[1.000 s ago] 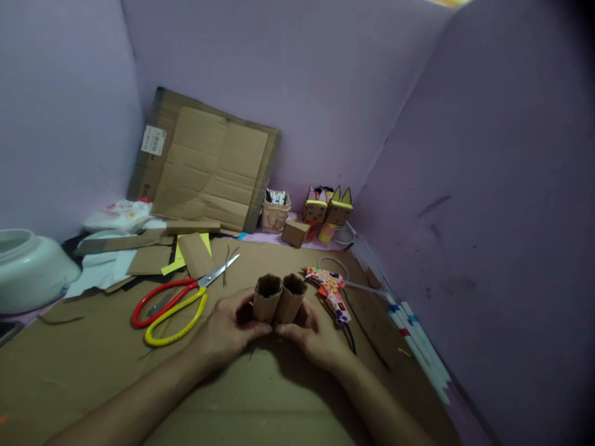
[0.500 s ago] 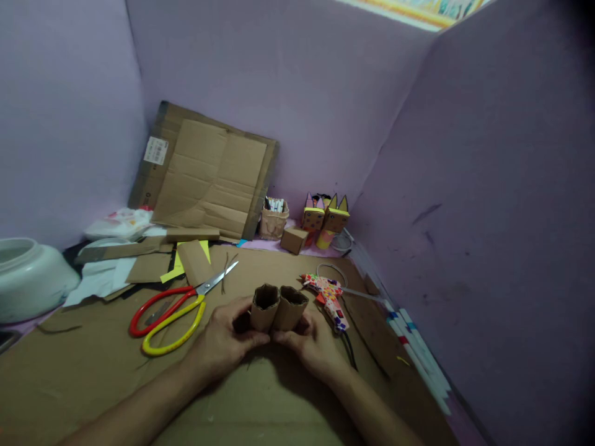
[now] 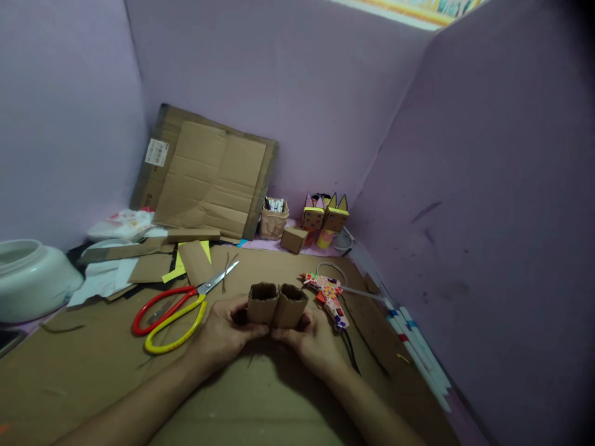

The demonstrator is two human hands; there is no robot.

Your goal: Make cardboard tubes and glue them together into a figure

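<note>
Two short cardboard tubes stand upright side by side, open ends up, their edges touching. My left hand [image 3: 229,331] is closed around the left cardboard tube [image 3: 262,306], thumb across its lower front. The right cardboard tube [image 3: 290,310] is gripped by my right hand [image 3: 310,341], its thumb also low on the front. Fingers behind the tubes are mostly hidden. Left of my hands lie scissors [image 3: 179,314] with one red and one yellow handle, blades parted. A flower-patterned glue gun [image 3: 329,297] rests just right of the tubes.
Cardboard sheets [image 3: 209,173] lean on the back wall beside a cup of markers [image 3: 274,218], a small cardboard box [image 3: 294,239] and cat-eared cardboard figures [image 3: 335,218]. A white pot [image 3: 35,282] stands left near paper scraps [image 3: 105,279]. White markers [image 3: 418,350] line the right edge.
The left tube has turned slightly and widened in view, so it stands straighter against the right one. Both hands stay in nearly the same place, still gripping.
</note>
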